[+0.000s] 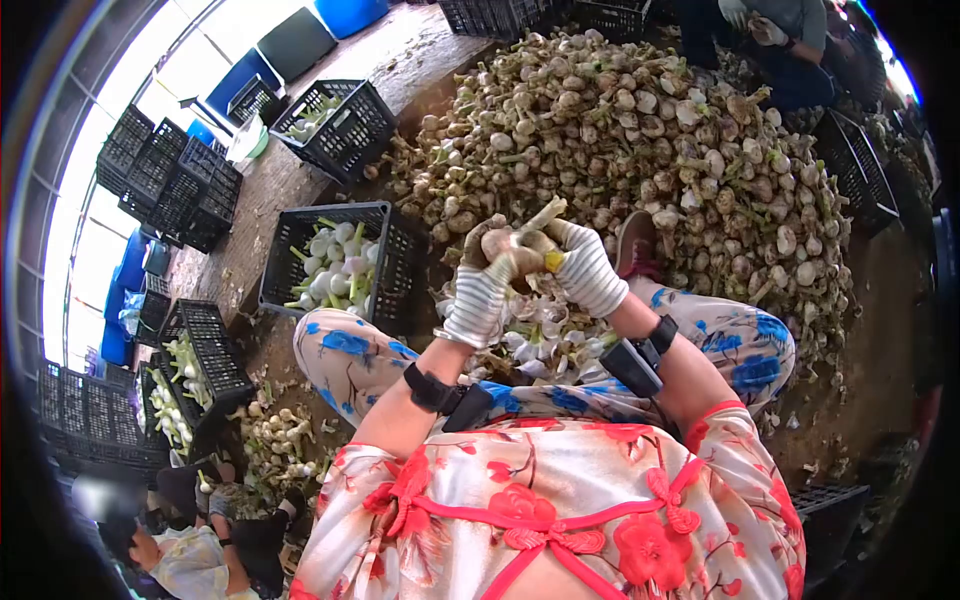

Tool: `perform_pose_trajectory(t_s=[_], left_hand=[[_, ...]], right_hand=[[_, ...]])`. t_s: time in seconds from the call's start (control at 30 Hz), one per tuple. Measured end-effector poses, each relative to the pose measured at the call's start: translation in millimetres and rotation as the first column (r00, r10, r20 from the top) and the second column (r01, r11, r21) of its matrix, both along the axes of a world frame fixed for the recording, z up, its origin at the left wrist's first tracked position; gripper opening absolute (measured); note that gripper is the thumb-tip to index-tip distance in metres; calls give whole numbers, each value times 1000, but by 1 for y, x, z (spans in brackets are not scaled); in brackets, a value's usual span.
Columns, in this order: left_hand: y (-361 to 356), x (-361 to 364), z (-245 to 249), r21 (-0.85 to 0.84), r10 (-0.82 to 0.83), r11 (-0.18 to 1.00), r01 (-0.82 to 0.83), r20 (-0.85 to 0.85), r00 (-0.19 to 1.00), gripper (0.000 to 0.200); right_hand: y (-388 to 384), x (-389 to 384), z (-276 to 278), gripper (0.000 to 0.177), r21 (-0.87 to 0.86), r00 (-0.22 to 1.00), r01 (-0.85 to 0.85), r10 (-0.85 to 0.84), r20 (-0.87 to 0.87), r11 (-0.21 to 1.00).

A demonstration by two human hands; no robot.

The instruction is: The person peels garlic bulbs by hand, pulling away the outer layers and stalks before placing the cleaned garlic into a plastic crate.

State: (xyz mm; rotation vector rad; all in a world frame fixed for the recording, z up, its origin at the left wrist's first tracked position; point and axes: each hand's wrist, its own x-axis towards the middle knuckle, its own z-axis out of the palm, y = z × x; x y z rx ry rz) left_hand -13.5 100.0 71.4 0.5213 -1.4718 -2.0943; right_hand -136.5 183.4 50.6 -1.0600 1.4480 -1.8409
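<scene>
My left hand (pixel 482 275), in a striped, soiled glove, has its fingers wrapped round a garlic bulb (pixel 497 243) in front of my lap. From the right, my right hand (pixel 582 262), gloved the same way, closes on the bulb's stem, whose cut end (pixel 545 212) points up and right. Something small and yellow (pixel 553 261) shows at the right fingers; the rest of it is hidden. Below both hands lie loose white peelings (pixel 545 340) between my legs. A black crate (pixel 388 262) of cleaned white bulbs (pixel 338 262) stands to the left.
A large heap of unpeeled garlic (pixel 640 130) fills the area ahead. More black crates (pixel 345 130) stand at the left, and one (pixel 858 170) at the right. A co-worker (pixel 790 45) sits at the top right, another person (pixel 195 555) at the bottom left.
</scene>
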Motion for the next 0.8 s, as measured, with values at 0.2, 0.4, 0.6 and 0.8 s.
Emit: perform_pose_trajectory(t_s=[0.2, 0.4, 0.6, 0.8], left_hand=[[5, 4, 15, 485, -258, 833, 265, -83, 963, 37], [-1, -17, -11, 307, -221, 935, 177, 115, 968, 26], [1, 4, -13, 142, 23, 990, -2, -151, 988, 57], [-48, 14, -27, 531, -419, 613, 586, -410, 810, 47]], right_hand=[[6, -2, 4, 14, 3, 972, 75, -72, -222, 997], [7, 1, 1, 31, -36, 940, -125, 130, 315, 992], [4, -3, -1, 30, 21, 996, -68, 66, 65, 997], [-13, 8, -3, 23, -120, 698, -243, 260, 667, 962]])
